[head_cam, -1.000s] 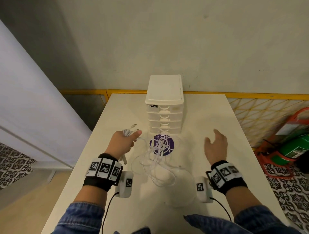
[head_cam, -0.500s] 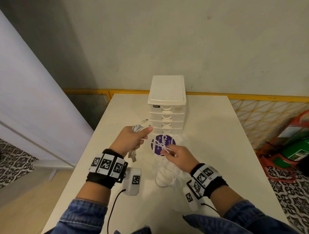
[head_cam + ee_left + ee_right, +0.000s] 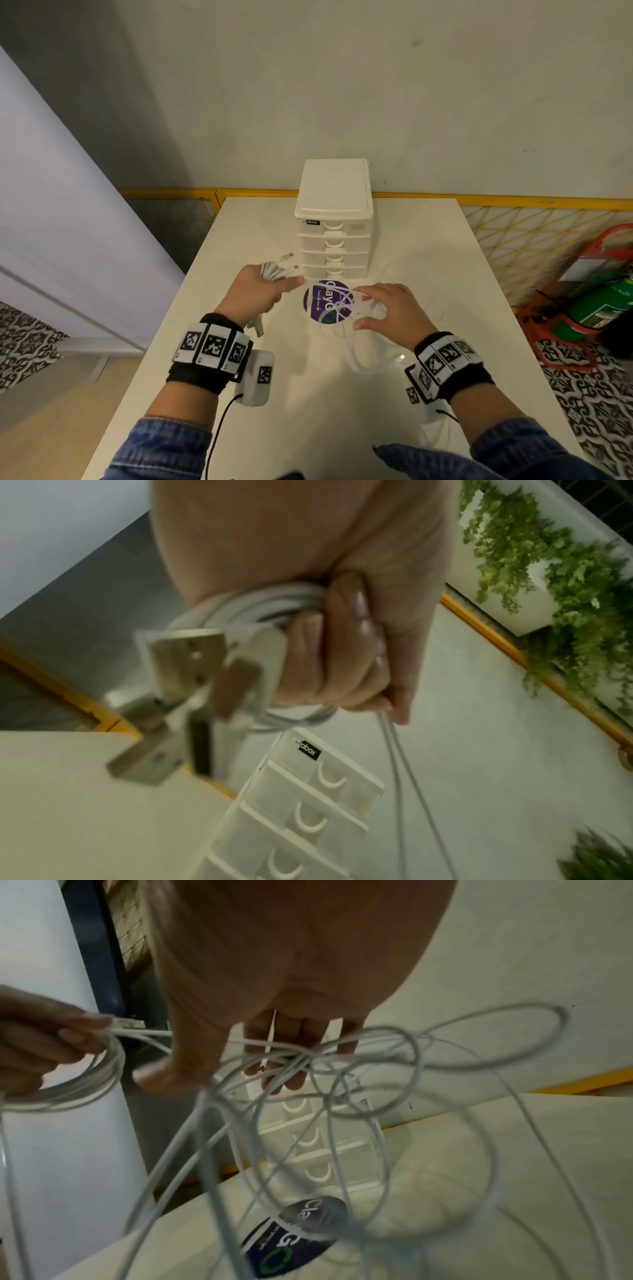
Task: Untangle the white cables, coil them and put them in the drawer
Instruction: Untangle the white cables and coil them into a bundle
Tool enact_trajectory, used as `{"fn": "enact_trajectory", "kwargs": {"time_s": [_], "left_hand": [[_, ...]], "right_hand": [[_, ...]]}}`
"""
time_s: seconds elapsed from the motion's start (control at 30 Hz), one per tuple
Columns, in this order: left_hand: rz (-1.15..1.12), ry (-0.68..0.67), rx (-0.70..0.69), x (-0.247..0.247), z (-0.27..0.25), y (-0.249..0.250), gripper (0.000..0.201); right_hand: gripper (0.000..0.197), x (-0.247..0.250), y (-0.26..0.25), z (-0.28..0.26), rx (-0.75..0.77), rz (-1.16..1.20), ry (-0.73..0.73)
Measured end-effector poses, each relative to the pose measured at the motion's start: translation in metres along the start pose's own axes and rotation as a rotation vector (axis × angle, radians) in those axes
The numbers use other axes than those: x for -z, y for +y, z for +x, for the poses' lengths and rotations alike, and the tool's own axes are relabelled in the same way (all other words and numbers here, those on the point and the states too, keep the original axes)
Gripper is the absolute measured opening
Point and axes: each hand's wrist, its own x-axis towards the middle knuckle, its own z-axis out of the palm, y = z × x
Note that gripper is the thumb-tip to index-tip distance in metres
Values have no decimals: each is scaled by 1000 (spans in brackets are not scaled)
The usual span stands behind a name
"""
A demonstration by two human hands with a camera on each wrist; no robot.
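Drawer unit [image 3: 334, 236] at table's [image 3: 428, 246] back, sticker [image 3: 327, 303] before it, tangled cables [image 3: 359, 329] on sticker's right.

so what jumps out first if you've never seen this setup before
The white cables: the left hand grips a coiled bundle with metal USB plugs sticking out, while the right hand holds a loose tangle of loops above a round purple sticker on the table. Just behind stands a small white drawer unit, all its drawers closed.
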Motion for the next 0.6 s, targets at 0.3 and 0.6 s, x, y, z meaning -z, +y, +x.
{"fn": "enact_trajectory", "kwargs": {"time_s": [0.3, 0.6], "left_hand": [[75, -118, 8, 12, 0, -2, 32], [114, -436, 95, -24, -10, -16, 37]], "right_hand": [[22, 3, -2, 7, -74, 37, 220], [45, 22, -5, 18, -179, -124, 265]]}}
